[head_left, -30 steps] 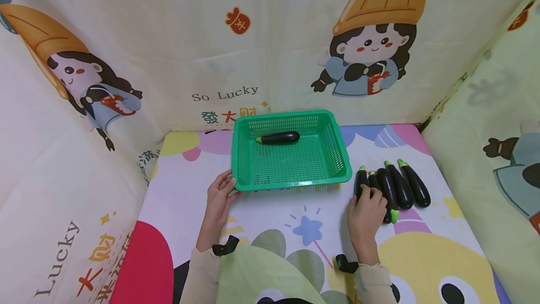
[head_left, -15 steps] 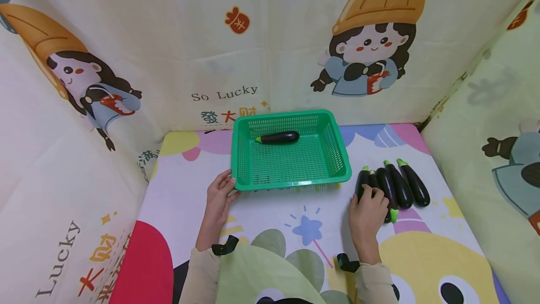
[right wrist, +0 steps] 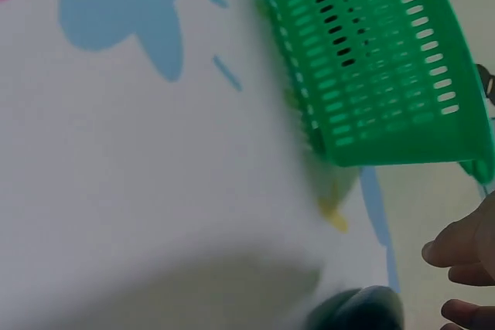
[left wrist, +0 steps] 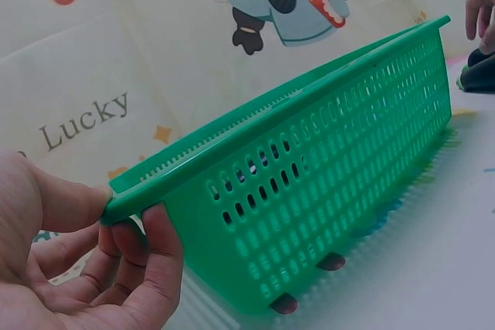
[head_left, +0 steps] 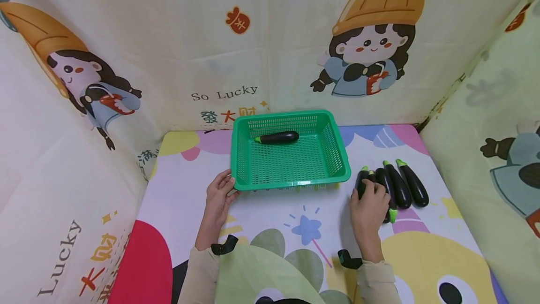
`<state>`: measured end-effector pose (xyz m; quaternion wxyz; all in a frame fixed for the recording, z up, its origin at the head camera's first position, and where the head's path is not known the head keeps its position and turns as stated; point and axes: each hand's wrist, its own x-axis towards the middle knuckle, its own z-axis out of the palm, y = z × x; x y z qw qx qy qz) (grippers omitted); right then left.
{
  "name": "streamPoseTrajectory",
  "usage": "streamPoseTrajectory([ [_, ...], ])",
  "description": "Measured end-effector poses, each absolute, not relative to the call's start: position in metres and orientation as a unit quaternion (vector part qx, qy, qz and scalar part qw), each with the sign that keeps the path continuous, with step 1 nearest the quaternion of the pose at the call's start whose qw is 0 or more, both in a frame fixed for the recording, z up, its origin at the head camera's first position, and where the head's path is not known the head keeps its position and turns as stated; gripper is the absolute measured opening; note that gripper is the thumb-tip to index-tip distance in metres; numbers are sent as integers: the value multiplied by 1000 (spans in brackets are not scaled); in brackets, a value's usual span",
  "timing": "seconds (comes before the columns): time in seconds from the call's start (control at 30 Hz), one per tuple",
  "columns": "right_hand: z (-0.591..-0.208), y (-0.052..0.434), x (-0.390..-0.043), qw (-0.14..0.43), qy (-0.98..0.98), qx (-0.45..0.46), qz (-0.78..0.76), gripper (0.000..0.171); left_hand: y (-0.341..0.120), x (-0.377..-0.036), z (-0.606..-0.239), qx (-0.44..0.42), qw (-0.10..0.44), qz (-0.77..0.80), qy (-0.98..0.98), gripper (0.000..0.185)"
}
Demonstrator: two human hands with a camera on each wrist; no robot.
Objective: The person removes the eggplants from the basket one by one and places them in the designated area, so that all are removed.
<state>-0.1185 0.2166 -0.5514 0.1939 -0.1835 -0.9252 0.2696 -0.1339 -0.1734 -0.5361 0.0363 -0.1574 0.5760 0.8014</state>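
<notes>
Looking down from the head view, the left hand (head_left: pixel 219 196) pinches the green basket (head_left: pixel 291 183) at its lower-left corner; the right hand (head_left: pixel 369 208) curls over the leftmost eggplant (head_left: pixel 361 179) at centre right. One eggplant in the basket (head_left: pixel 278 137) lies near its upper rim. Left wrist view: thumb and fingers (left wrist: pixel 147 260) clamp the rim. Right wrist view: fingertips (right wrist: pixel 464 256) show lower right, grip unclear.

A green perforated plastic basket (head_left: pixel 291 165) sits mid-frame, one dark purple eggplant (head_left: pixel 278 138) lying sideways inside; five similar eggplants (head_left: pixel 398 186) lie packed together at right.
</notes>
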Motion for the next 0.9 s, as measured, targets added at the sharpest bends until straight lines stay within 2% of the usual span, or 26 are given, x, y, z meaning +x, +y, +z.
streamPoseTrajectory([
  [0.37, -523, 217, -128, 178, -893, -164, 379, 43, -173, -134, -536, -156, 33, 803, 574, 44],
  [0.63, -515, 218, -137, 194, -860, -143, 451, 44, -172, -134, -535, -160, 33, 802, 575, 44],
  [0.9, -501, 212, -153, 180, -859, -43, 478, 47, -173, -133, -534, -164, 33, 801, 575, 44],
])
